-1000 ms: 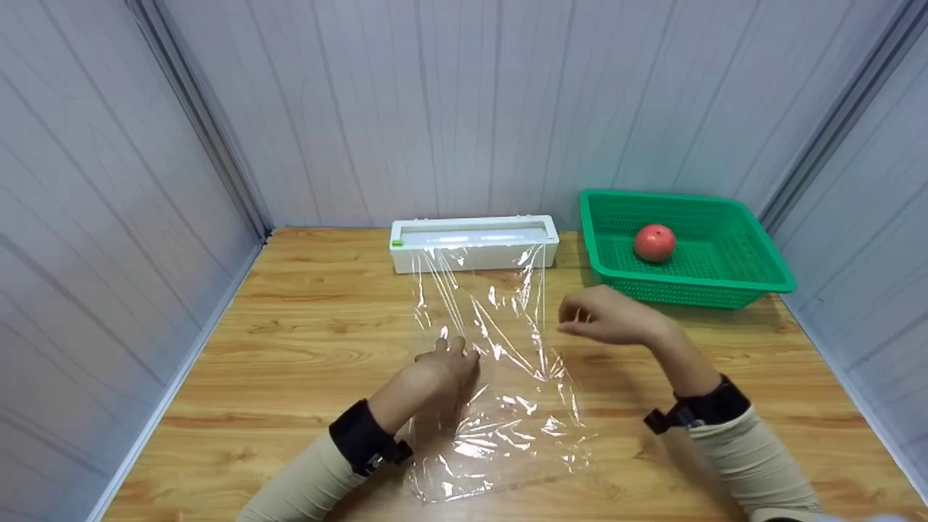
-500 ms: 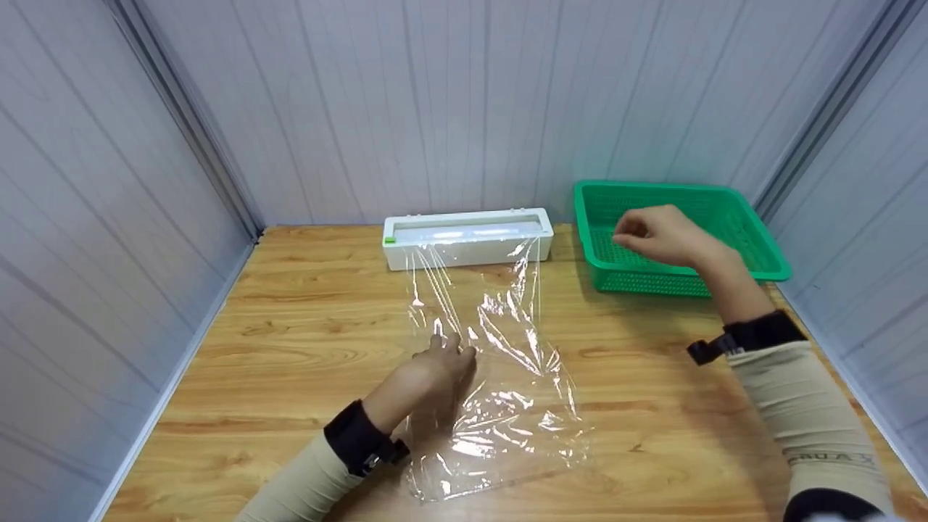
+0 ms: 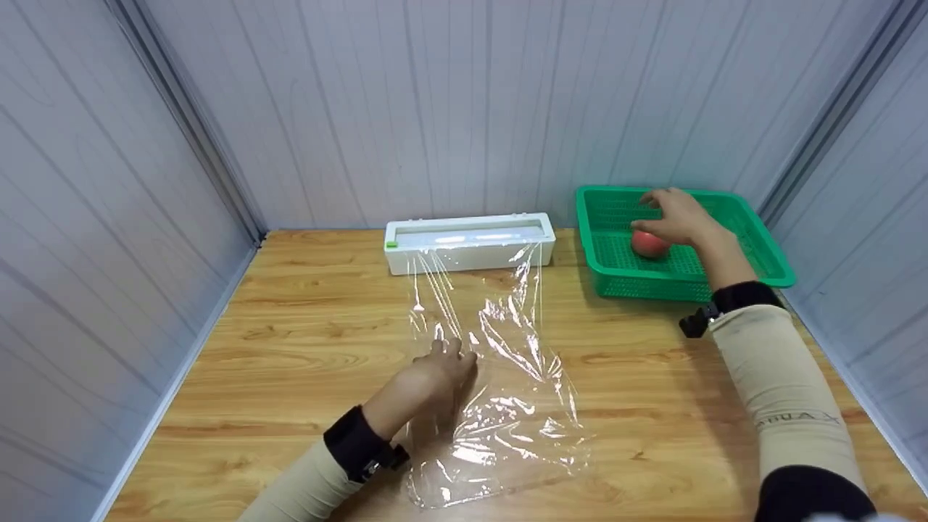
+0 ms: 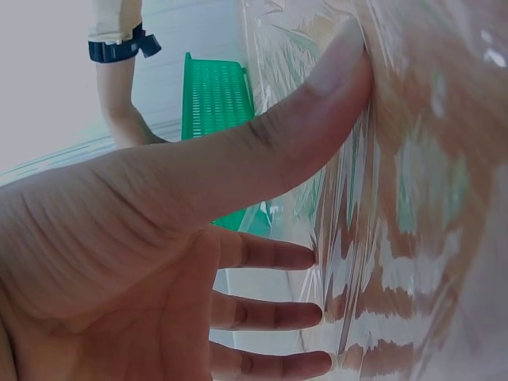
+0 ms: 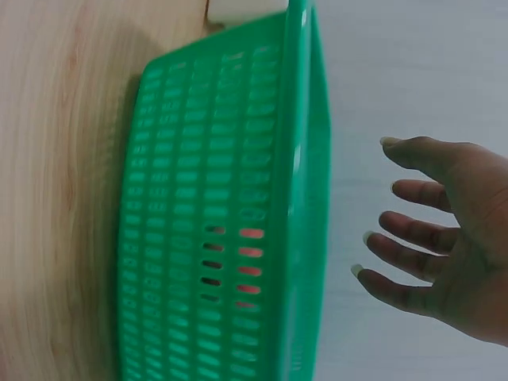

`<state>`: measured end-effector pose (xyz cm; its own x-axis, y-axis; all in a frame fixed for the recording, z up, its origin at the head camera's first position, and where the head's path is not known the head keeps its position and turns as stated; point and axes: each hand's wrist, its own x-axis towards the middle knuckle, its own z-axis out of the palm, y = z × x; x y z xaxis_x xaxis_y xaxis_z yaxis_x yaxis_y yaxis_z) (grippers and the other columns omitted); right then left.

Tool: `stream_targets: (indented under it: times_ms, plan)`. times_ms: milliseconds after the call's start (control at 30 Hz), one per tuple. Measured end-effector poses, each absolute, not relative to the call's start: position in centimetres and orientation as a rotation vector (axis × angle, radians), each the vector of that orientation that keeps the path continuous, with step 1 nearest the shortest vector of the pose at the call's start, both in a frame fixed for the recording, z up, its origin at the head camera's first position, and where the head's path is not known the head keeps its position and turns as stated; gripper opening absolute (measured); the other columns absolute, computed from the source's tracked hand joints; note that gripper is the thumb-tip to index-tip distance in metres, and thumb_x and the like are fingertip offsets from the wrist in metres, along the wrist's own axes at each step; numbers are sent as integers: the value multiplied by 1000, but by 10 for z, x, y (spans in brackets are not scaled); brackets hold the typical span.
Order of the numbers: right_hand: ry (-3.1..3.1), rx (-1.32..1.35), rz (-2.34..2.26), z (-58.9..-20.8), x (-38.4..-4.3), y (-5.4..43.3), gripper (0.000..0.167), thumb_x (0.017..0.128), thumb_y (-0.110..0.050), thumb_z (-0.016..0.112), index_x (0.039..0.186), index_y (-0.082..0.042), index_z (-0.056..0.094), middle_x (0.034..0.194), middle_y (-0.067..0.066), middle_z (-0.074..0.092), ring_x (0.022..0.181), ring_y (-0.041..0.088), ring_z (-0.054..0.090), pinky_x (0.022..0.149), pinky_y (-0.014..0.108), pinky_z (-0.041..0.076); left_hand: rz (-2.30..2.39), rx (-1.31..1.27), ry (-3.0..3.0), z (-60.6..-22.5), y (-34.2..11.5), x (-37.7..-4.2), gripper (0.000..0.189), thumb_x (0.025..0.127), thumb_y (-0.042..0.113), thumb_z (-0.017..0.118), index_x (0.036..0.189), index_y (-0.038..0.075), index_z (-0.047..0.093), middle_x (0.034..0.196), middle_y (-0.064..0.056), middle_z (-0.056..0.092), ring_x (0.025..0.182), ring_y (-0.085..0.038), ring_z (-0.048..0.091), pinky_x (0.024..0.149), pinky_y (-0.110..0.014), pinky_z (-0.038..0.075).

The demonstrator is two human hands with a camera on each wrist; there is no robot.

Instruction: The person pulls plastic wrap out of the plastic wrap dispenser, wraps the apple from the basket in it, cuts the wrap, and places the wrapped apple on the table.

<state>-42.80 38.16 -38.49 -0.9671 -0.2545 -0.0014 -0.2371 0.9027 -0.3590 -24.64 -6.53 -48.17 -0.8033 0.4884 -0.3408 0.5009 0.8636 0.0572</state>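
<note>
A sheet of clear plastic wrap point(image 3: 507, 406) runs from the white wrap dispenser point(image 3: 471, 255) toward the front of the wooden table. My left hand point(image 3: 431, 373) rests its fingertips and thumb on the sheet's left part, fingers spread, as the left wrist view also shows. Over the green basket point(image 3: 638, 285) hovers my right hand point(image 3: 678, 216), fingers apart and holding nothing. Just below it in the basket lies a round red fruit point(image 3: 649, 245), its top partly covered by the hand. In the right wrist view, red shows through the slots of the basket wall point(image 5: 190, 182).
The dispenser stands near the back wall point(image 3: 464, 109), left of the basket. Side panels bound the table point(image 3: 304, 391) at left and right. The wrap is wrinkled, with its front end lying near the table's front.
My right hand has moved from beside the wrap, up and right to over the basket, and its fingers have spread. My left hand has stayed on the wrap.
</note>
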Motion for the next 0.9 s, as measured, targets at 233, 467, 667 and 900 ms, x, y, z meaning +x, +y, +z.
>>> stream_targets:
  times_ms: [233, 467, 667, 900]
  plan:
    - [2990, -224, -575, -403, -443, 394, 76, 104, -34, 66, 158, 8, 33, 157, 43, 24, 145, 61, 24, 115, 75, 29, -45, 722, 2694, -481, -67, -245, 116, 49, 28, 108, 146, 13, 46, 152, -17, 41, 134, -40, 45, 90, -51, 61]
    - [2940, -110, -561, -427, -454, 397, 77, 104, -29, 64, 161, 7, 27, 157, 46, 16, 141, 64, 28, 111, 75, 34, -34, 741, 2687, -482, -71, -242, 122, 48, 28, 107, 150, 11, 44, 156, -18, 39, 136, -42, 45, 89, -54, 61]
    - [2919, -76, -566, -439, -455, 403, 81, 100, -27, 65, 163, 4, 24, 153, 48, 14, 136, 66, 32, 107, 76, 37, -61, 740, 2684, -480, -70, -240, 120, 44, 34, 108, 145, 13, 47, 149, -17, 42, 134, -40, 45, 88, -54, 61]
    - [2908, -59, -562, -441, -454, 403, 85, 98, -28, 67, 165, -1, 22, 150, 47, 17, 132, 64, 36, 103, 75, 41, -75, 735, 2678, -479, -70, -237, 122, 45, 35, 108, 147, 13, 46, 151, -17, 41, 136, -41, 44, 90, -55, 61]
